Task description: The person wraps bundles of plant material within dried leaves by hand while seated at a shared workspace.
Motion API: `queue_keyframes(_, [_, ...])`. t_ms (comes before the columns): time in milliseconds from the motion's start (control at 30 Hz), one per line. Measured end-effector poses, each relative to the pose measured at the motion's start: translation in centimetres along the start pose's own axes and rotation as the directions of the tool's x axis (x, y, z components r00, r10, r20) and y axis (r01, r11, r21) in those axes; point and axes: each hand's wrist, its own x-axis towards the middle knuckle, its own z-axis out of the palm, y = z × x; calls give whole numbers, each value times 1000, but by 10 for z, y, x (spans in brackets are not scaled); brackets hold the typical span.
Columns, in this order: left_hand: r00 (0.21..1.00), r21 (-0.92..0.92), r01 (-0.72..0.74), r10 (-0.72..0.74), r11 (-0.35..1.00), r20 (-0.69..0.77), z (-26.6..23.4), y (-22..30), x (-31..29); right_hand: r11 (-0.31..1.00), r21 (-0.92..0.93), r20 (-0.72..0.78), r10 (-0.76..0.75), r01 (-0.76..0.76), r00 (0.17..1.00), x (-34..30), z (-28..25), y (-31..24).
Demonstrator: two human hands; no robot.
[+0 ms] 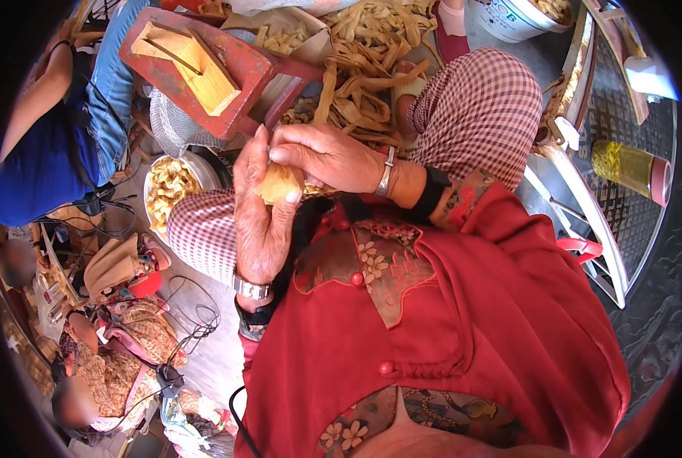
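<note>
A tan-yellow folded strip piece (282, 183) lies between my two hands, just in front of my lap. My left hand (261, 210) is closed around it from the left, its thumb against the lower side. From the right, my right hand (329, 156) bends over the top of the same piece, with the thumb pressing on it. The hands partly cover the piece, so its full shape is hidden. Just beyond them stands a red wooden stool (146, 53), bearing a yellow wooden block (203, 80) with a thin dark rod or blade across it.
Loose tan strips (364, 72) lie heaped beyond my knees. A white bucket (207, 174) of small yellow pieces stands by my left knee; a white tub (501, 23) is at the far right. A bottle (623, 168) lies on a mesh surface. Other people sit at left, near dark cables (196, 324).
</note>
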Motion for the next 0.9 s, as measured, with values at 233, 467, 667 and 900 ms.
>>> queue_keyframes(233, [919,-511,366,-387,778,69,6,-12,1,984,105,-68,151,-143,986,-2,2,5])
queue_keyframes(467, [894,-828,411,-349,383,282,-1,-30,-4,978,-191,-107,67,-87,992,-3,1,8])
queue_keyframes(667, [919,-922,346,-263,176,294,-6,-40,4,991,-109,-223,54,-80,973,2,-15,13])
queue_keyframes(900, [953,-986,167,-252,-21,167,-33,-58,-11,968,-59,-393,204,-245,897,-4,-52,11])
